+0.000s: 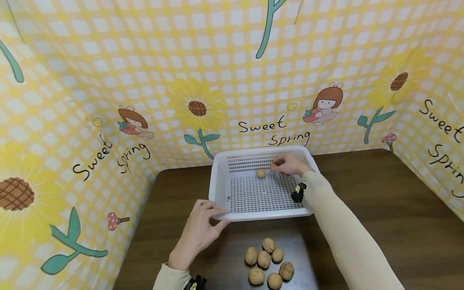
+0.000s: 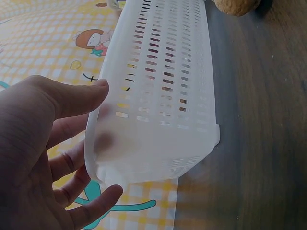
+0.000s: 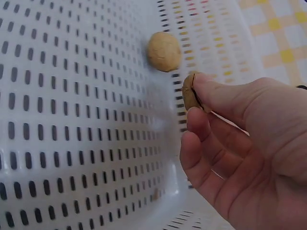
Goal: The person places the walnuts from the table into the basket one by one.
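Note:
A white plastic basket (image 1: 268, 215) with slotted walls stands at the back of the dark table. At its near left corner, my left hand (image 1: 203, 227) grips the rim, thumb on the outer face and fingers on the inner side; some fingers show dimly through the plastic in the left wrist view. Inside the basket, toward the back right, my right hand (image 1: 291, 165) pinches a walnut (image 3: 191, 93) between thumb and fingertips. A dark split runs along that walnut's shell. Another walnut (image 3: 164, 51) lies on the basket floor by the back wall, just left of the right hand.
Several walnuts (image 1: 264, 259) lie in a loose group on the table (image 1: 362, 189), in front of the basket. A yellow checked cloth (image 1: 232, 80) with sunflowers hangs behind the basket and along both sides. The right forearm reaches over the basket's right side.

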Demonstrator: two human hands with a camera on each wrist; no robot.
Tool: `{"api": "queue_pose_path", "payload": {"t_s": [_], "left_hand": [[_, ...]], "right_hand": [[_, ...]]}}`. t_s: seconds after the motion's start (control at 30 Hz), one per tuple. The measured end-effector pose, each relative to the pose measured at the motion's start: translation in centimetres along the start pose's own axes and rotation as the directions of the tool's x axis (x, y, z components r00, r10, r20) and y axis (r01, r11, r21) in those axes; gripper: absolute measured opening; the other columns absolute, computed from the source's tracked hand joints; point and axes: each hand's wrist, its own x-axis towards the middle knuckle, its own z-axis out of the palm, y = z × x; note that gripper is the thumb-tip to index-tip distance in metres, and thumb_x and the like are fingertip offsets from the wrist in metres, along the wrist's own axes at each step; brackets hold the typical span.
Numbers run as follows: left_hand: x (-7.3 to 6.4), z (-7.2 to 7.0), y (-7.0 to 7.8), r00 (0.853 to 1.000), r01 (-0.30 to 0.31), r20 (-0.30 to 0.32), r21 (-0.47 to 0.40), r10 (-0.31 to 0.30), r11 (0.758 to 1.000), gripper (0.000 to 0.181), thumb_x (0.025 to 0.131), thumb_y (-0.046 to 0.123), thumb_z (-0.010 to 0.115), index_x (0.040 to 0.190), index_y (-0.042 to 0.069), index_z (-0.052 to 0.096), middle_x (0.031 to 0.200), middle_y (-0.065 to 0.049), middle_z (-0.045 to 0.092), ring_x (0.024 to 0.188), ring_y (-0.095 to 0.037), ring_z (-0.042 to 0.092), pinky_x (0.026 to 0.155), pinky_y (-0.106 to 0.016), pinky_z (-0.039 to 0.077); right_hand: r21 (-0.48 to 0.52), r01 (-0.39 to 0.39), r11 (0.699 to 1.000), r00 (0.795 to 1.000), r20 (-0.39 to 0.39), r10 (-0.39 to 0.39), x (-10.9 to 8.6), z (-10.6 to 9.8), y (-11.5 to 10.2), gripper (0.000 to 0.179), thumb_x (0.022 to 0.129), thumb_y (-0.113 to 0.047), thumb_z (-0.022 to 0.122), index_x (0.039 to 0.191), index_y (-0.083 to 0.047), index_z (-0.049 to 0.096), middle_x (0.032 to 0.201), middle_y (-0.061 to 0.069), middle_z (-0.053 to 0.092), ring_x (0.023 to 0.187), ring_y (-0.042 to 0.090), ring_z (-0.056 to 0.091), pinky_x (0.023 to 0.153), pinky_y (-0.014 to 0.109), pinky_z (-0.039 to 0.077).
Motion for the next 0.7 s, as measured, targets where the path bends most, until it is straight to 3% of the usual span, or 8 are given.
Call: {"api": "queue_pose_path", "payload": {"t_s": [0.2, 0.43, 0.57, 0.7], "left_hand": [[0.0, 0.3, 0.0, 1.000, -0.023, -0.016, 0.004, 0.023, 1.000, 0.021, 0.085, 0.030, 0.092, 0.103, 0.021, 0.087, 0.102, 0.005, 0.072, 0.111, -0.021, 0.056, 0.093, -0.043, 0.055], [-0.1, 0.2, -0.1, 0.999, -0.036, -0.031, 0.015, 0.036, 0.999, 0.020, 0.084, 0.028, 0.092, 0.103, 0.020, 0.087, 0.101, 0.004, 0.071, 0.110, -0.021, 0.056, 0.093, -0.043, 0.055], [-0.1, 0.3, -0.1, 0.999, -0.031, -0.027, 0.020, 0.032, 0.999, 0.020, 0.085, 0.027, 0.092, 0.103, 0.020, 0.087, 0.101, 0.004, 0.071, 0.111, -0.019, 0.056, 0.092, -0.043, 0.055], [0.0, 0.3, -0.1, 1.000, -0.018, -0.021, 0.013, 0.018, 1.000, 0.019, 0.086, 0.026, 0.091, 0.103, 0.020, 0.087, 0.101, 0.004, 0.071, 0.112, -0.019, 0.056, 0.093, -0.044, 0.055]], "right_hand": [[-0.023, -0.002, 1.000, 1.000, 0.025, 0.003, 0.3, 0.7, 0.7, 0.041, 0.102, -0.025, 0.072, 0.135, 0.000, 0.070, 0.124, 0.020, 0.074, 0.083, 0.019, 0.065, 0.071, 0.032, 0.055], [-0.106, -0.006, 0.994, 1.000, 0.006, 0.007, 0.7, 1.4, 0.9, 0.042, 0.099, -0.029, 0.076, 0.132, -0.004, 0.072, 0.131, 0.018, 0.072, 0.113, 0.029, 0.069, 0.094, 0.041, 0.059], [-0.143, -0.011, 0.990, 1.000, 0.007, 0.012, 0.8, 1.5, 0.9, 0.045, 0.099, -0.030, 0.076, 0.134, -0.003, 0.071, 0.133, 0.018, 0.072, 0.119, 0.032, 0.068, 0.101, 0.047, 0.057], [-0.167, -0.009, 0.986, 1.000, 0.023, 0.013, 0.8, 1.0, 0.6, 0.049, 0.099, -0.030, 0.076, 0.137, -0.001, 0.067, 0.135, 0.021, 0.070, 0.119, 0.033, 0.067, 0.099, 0.046, 0.057]]}}
